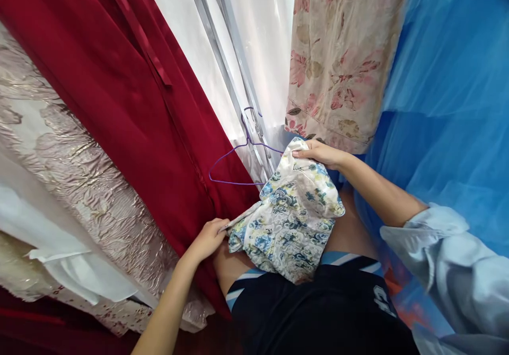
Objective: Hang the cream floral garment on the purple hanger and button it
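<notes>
Left hand (210, 237), right hand (320, 153): pinching separate edges, loose blue-on-white floral cloth garment (288, 220) | likely light, limp | grip: edges

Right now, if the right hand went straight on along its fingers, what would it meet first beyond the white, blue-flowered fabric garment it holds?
Past the garment, the right hand would probably meet the thin purple triangular hanger first, though depth between them is unclear.

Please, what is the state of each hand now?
Left hand: closed, holding a blue-and-white floral cloth garment by its edge.
Right hand: closed, pinching the same garment's upper edge.
</notes>
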Tool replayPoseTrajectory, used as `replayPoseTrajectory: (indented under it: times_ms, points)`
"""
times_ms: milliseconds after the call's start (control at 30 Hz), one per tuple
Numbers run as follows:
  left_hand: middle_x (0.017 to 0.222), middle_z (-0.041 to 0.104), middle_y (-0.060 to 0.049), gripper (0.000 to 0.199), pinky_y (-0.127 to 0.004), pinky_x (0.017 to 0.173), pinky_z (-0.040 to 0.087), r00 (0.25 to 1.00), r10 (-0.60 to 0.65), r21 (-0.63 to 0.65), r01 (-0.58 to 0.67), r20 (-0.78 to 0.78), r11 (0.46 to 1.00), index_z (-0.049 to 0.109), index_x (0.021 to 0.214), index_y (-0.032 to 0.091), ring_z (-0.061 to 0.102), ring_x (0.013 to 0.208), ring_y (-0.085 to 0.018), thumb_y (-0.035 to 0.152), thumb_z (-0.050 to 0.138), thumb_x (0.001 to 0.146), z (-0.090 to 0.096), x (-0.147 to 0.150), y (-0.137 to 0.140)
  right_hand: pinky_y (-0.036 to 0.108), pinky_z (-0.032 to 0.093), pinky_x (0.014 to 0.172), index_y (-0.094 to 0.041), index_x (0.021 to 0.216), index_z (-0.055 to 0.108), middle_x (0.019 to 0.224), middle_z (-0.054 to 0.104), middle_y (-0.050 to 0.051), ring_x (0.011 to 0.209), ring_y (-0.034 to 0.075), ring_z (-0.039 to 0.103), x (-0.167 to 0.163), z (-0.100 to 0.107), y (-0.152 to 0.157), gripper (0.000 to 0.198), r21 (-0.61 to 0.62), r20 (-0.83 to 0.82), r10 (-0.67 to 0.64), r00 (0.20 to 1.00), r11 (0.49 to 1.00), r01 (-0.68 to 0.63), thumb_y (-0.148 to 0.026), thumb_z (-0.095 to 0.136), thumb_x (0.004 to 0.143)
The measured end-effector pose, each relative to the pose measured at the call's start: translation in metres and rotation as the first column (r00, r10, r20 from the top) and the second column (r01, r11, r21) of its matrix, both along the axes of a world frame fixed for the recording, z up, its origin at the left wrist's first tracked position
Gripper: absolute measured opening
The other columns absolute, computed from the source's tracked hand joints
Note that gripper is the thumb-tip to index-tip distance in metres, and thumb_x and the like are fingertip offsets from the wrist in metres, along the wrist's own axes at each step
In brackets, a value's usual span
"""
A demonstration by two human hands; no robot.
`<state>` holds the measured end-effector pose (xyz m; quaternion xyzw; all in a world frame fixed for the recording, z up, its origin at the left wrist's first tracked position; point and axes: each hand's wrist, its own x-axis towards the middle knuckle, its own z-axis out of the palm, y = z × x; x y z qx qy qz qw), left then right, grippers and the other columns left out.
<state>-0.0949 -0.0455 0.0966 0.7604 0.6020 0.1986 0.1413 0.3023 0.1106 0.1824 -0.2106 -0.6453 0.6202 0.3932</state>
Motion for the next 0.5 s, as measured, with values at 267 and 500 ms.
replayPoseTrajectory:
  times_ms: [267, 500]
  points:
    - [0.074, 0.062, -0.003, 0.018, -0.030, 0.078, 0.043, 0.959, 0.279, 0.331, -0.279, 0.048, 0.902, 0.059, 0.074, 0.019, 0.056, 0.077, -0.021, 0.020, 0.041, 0.077, 0.057, -0.043, 0.069, 0.024, 0.060, 0.065, -0.011, 0.090, 0.078, 0.085, 0.080, 0.009, 0.069, 0.018, 0.074, -0.002, 0.005, 0.001, 0.027, -0.076, 0.032, 0.010, 0.999, 0.997, -0.007, -0.028, 0.086, 0.071]
    - [0.091, 0.068, -0.006, 0.026, -0.030, 0.085, 0.045, 0.917, 0.325, 0.511, -0.398, 0.230, 0.762, 0.064, 0.090, 0.017, 0.060, 0.089, -0.022, 0.011, 0.043, 0.076, 0.124, -0.011, 0.128, 0.026, 0.061, 0.068, -0.010, 0.091, 0.077, 0.085, 0.080, 0.010, 0.071, 0.020, 0.075, -0.002, 0.000, 0.000, 0.023, -0.161, -0.038, 0.016, 0.999, 0.987, -0.022, -0.022, 0.083, 0.074]
